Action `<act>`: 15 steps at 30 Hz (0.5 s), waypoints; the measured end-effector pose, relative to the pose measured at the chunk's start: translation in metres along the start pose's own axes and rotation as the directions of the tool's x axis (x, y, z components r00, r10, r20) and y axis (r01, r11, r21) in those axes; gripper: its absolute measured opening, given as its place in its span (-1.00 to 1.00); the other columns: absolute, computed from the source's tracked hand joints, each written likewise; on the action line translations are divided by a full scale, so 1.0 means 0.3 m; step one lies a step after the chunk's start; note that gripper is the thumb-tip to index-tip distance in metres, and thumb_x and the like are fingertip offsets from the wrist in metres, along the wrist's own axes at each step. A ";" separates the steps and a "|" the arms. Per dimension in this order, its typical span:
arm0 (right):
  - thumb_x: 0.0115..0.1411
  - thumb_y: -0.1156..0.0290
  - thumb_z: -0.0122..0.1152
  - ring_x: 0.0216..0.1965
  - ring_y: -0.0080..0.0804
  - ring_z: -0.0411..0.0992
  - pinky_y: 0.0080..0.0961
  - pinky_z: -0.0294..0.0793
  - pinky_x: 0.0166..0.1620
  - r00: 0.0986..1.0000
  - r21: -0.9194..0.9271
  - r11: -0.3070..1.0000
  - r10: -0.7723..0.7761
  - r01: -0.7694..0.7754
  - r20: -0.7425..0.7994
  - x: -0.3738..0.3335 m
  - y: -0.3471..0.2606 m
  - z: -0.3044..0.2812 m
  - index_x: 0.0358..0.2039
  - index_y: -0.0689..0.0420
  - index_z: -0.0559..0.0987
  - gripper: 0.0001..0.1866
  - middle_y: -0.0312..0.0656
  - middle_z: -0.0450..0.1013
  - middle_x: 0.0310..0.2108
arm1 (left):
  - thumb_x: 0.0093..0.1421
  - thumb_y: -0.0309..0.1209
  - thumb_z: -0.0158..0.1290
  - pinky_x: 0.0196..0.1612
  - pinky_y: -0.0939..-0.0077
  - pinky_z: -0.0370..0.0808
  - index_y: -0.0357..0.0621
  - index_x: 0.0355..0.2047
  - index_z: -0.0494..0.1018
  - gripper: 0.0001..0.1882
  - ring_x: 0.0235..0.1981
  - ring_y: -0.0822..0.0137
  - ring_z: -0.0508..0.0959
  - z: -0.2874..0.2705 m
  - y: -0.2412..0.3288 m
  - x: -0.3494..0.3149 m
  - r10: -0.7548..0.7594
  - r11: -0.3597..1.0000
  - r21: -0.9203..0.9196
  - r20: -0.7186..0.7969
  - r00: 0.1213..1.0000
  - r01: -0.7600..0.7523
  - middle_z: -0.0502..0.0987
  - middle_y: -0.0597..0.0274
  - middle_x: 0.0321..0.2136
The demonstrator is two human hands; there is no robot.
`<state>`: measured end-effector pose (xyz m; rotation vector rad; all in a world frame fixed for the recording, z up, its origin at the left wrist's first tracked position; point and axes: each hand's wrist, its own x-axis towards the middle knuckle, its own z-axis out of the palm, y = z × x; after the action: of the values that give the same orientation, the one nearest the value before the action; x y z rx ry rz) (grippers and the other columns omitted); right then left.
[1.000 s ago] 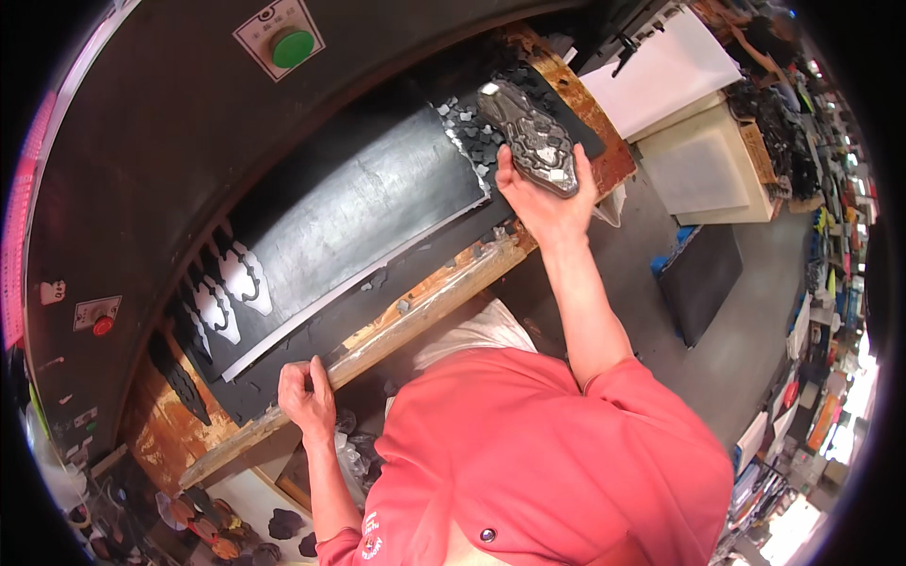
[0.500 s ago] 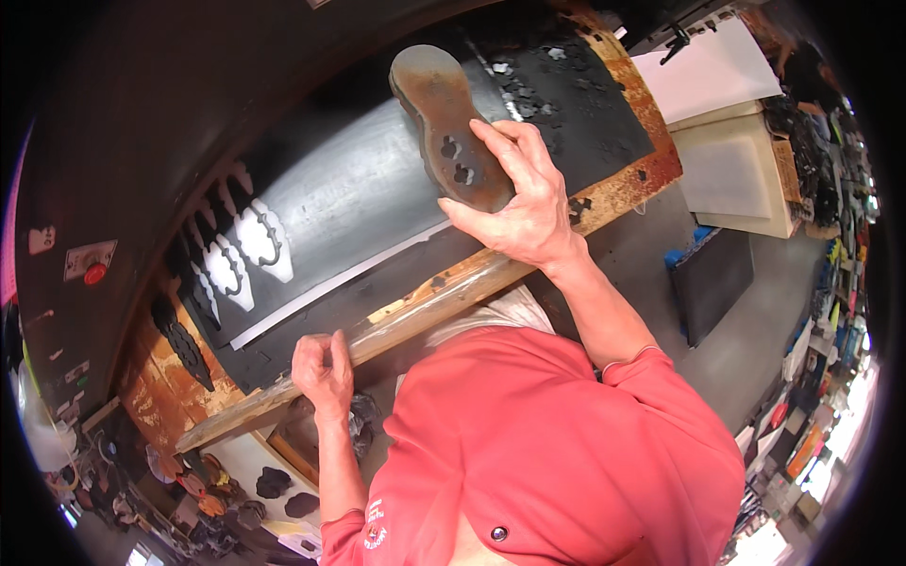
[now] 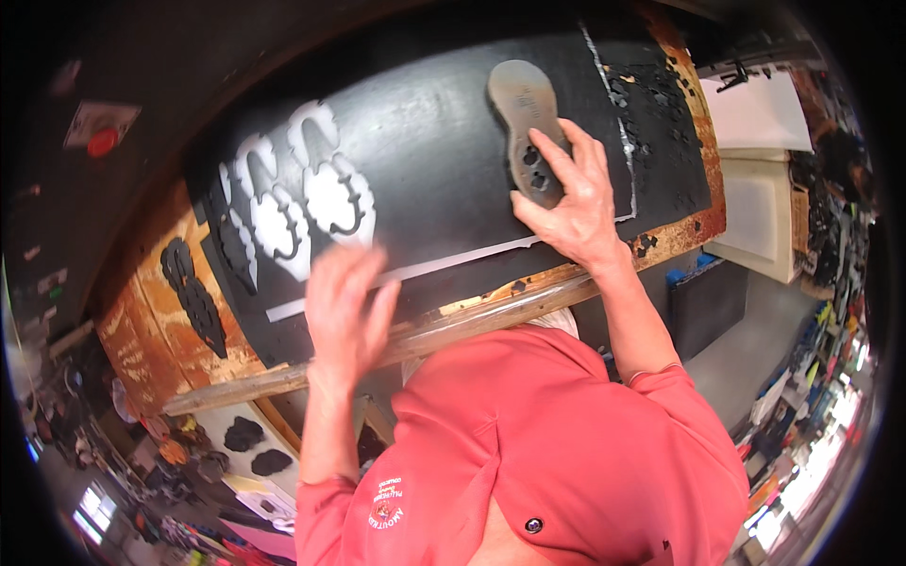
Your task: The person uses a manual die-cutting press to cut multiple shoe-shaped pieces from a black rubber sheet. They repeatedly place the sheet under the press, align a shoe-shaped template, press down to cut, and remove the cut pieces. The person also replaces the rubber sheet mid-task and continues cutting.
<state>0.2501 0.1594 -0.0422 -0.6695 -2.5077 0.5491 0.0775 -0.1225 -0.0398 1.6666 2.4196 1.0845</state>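
My right hand (image 3: pixel 576 203) grips a brown-grey shoe-sole cutting die (image 3: pixel 522 99), thumb on its near side and fingers over the edge. Two small flower-like openings show through the die near my fingers. It is over a black sheet (image 3: pixel 425 160), toward the sheet's right part; whether it touches the sheet I cannot tell. Sole-shaped cutouts (image 3: pixel 332 200) at the sheet's left let white show through. Just below them is my left hand (image 3: pixel 347 307), blurred by motion, with thumb and fingers apart and nothing visible in it.
Black cut-out pieces (image 3: pixel 193 297) lie on the worn wooden board (image 3: pixel 142 321) at the left. Black scraps (image 3: pixel 661 123) are scattered at the right. A wooden rail (image 3: pixel 415 344) edges the near side. A red button (image 3: pixel 102 142) is on the dark machine at the far left.
The die in my right hand appears farther right and lower over the sheet. My left hand has risen from the near rail to the sheet's edge, its fingers spreading. The view has shifted too.
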 end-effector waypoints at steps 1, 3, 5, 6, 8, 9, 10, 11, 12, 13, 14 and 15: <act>-0.13 0.33 0.56 0.18 0.19 0.41 -0.06 0.47 0.25 1.000 0.028 0.999 0.018 -0.017 -0.022 0.001 -0.008 -0.004 0.16 0.22 0.65 -0.26 0.27 0.39 0.26 | 0.17 -0.45 0.38 0.24 -0.07 0.43 -0.22 0.10 0.55 -0.52 0.18 -0.10 0.53 0.014 -0.042 0.035 0.020 0.998 0.063 0.030 0.999 -0.021 0.56 -0.03 0.14; -0.13 0.34 0.59 0.20 0.16 0.43 -0.06 0.49 0.25 0.994 0.135 0.985 0.110 -0.105 -0.025 -0.003 -0.040 -0.010 0.13 0.22 0.68 -0.28 0.28 0.40 0.27 | 0.19 -0.41 0.38 0.45 -0.19 0.23 -0.22 0.24 0.50 -0.39 0.44 -0.15 0.33 0.038 -0.085 0.059 -0.002 0.988 0.153 0.100 0.995 -0.013 0.42 -0.02 0.38; -0.13 0.33 0.61 0.21 0.14 0.43 -0.08 0.49 0.26 0.993 0.245 0.964 0.112 -0.104 -0.021 -0.010 -0.088 0.002 0.13 0.22 0.68 -0.28 0.27 0.39 0.29 | 0.20 -0.37 0.39 0.49 -0.25 0.17 -0.23 0.29 0.46 -0.34 0.51 -0.17 0.25 0.071 -0.095 0.054 0.020 0.983 0.179 0.097 0.995 -0.037 0.36 -0.02 0.44; -0.13 0.32 0.62 0.22 0.13 0.44 -0.09 0.49 0.26 0.992 0.305 0.945 0.126 -0.115 -0.017 -0.016 -0.115 0.015 0.13 0.22 0.68 -0.28 0.27 0.39 0.29 | 0.20 -0.37 0.39 0.49 -0.25 0.17 -0.23 0.29 0.45 -0.33 0.51 -0.17 0.25 0.085 -0.089 0.040 -0.016 0.985 0.172 0.095 0.995 -0.001 0.36 -0.03 0.44; -0.12 0.28 0.62 0.19 0.15 0.46 -0.09 0.50 0.25 0.998 0.347 0.937 0.043 -0.027 -0.038 -0.002 -0.163 0.072 0.11 0.23 0.69 -0.28 0.30 0.42 0.26 | 0.20 -0.36 0.40 0.49 -0.26 0.16 -0.23 0.31 0.42 -0.30 0.51 -0.17 0.25 0.110 -0.081 0.026 -0.017 0.991 0.130 0.050 0.999 0.011 0.35 -0.05 0.44; -0.13 0.28 0.62 0.17 0.18 0.46 -0.08 0.50 0.23 0.998 0.342 0.939 0.004 0.018 -0.065 0.008 -0.185 0.106 0.11 0.23 0.69 -0.28 0.32 0.42 0.24 | 0.19 -0.34 0.41 0.49 -0.25 0.16 -0.24 0.32 0.40 -0.27 0.51 -0.18 0.25 0.117 -0.073 0.017 -0.035 0.991 0.130 0.052 0.998 0.028 0.35 -0.08 0.44; -0.14 0.28 0.61 0.15 0.21 0.46 -0.06 0.51 0.21 0.996 0.325 0.943 -0.040 0.066 -0.085 0.022 -0.205 0.144 0.10 0.24 0.69 -0.28 0.34 0.42 0.22 | 0.19 -0.34 0.41 0.50 -0.24 0.16 -0.24 0.33 0.39 -0.26 0.50 -0.18 0.26 0.122 -0.071 0.014 -0.019 0.991 0.130 0.033 0.999 0.015 0.35 -0.08 0.44; -0.15 0.29 0.59 0.09 0.26 0.47 -0.04 0.52 0.18 0.992 0.324 0.942 -0.058 0.091 -0.110 0.033 -0.224 0.180 0.08 0.25 0.69 -0.29 0.38 0.42 0.21 | 0.19 -0.34 0.41 0.50 -0.24 0.16 -0.24 0.33 0.38 -0.26 0.50 -0.18 0.26 0.126 -0.066 0.011 -0.019 0.991 0.130 0.025 1.000 0.015 0.35 -0.08 0.44; -0.13 0.35 0.60 0.12 0.10 0.47 -0.14 0.50 0.21 0.990 0.280 0.955 -0.068 0.101 -0.123 0.039 -0.242 0.209 0.11 0.21 0.68 -0.30 0.21 0.44 0.25 | 0.19 -0.33 0.41 0.50 -0.24 0.16 -0.24 0.33 0.38 -0.25 0.50 -0.18 0.26 0.128 -0.067 0.012 -0.037 0.991 0.129 0.029 0.999 0.033 0.35 -0.08 0.43; -0.12 0.34 0.58 0.12 0.14 0.45 -0.11 0.50 0.21 0.990 0.251 0.963 -0.062 0.092 -0.127 0.051 -0.256 0.242 0.11 0.21 0.68 -0.31 0.24 0.43 0.25 | 0.18 -0.33 0.42 0.50 -0.24 0.16 -0.25 0.30 0.41 -0.28 0.50 -0.18 0.26 0.129 -0.068 0.015 -0.033 0.992 0.121 0.019 0.999 0.030 0.37 -0.07 0.42; -0.11 0.33 0.56 0.12 0.18 0.44 -0.09 0.50 0.20 0.989 0.219 0.972 -0.060 0.089 -0.135 0.062 -0.268 0.266 0.11 0.21 0.68 -0.32 0.27 0.42 0.25 | 0.18 -0.33 0.42 0.50 -0.24 0.16 -0.25 0.29 0.42 -0.29 0.50 -0.18 0.27 0.130 -0.070 0.017 -0.028 0.992 0.121 0.015 0.999 0.027 0.37 -0.07 0.42; -0.11 0.32 0.55 0.13 0.20 0.42 -0.07 0.50 0.20 0.989 0.180 0.979 -0.068 0.092 -0.133 0.065 -0.276 0.282 0.11 0.21 0.68 -0.32 0.30 0.40 0.25 | 0.18 -0.33 0.42 0.50 -0.24 0.17 -0.25 0.28 0.43 -0.30 0.50 -0.18 0.27 0.130 -0.073 0.020 -0.030 0.993 0.117 0.012 0.999 0.028 0.38 -0.07 0.41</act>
<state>0.1603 0.0827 -0.0632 -0.5136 -2.3200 0.6798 0.0718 -0.1011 -0.0792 1.6587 2.5359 0.9426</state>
